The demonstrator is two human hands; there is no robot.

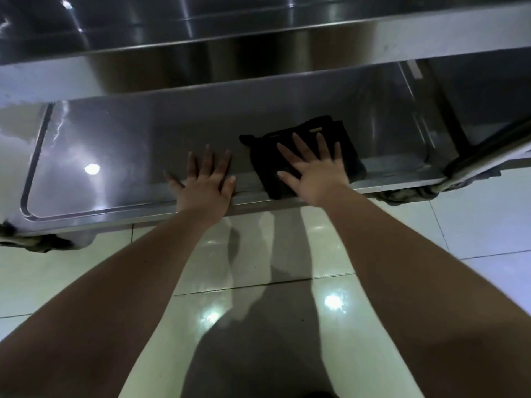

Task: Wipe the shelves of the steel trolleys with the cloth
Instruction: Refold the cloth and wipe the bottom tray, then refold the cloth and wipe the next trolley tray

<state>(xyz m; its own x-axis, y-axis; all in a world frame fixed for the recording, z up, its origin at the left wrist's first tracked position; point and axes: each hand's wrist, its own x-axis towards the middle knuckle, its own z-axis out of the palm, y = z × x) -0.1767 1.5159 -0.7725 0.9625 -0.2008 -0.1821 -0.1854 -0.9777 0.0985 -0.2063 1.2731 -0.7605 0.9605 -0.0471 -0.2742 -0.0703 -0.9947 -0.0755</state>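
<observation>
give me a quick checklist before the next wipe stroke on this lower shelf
1. Cloth under palm: ok, right hand lies flat on the black cloth, fingers spread.
2. Cloth seated on the lower shelf: ok, folded, its near edge at the front lip.
3. Leftward path: not ok, left hand rests flat on the shelf just left of the cloth.
4. Dirt left on the shelf: cannot tell, glare hides it.
5. Clearance under the upper shelf: cannot tell from this angle.
</observation>
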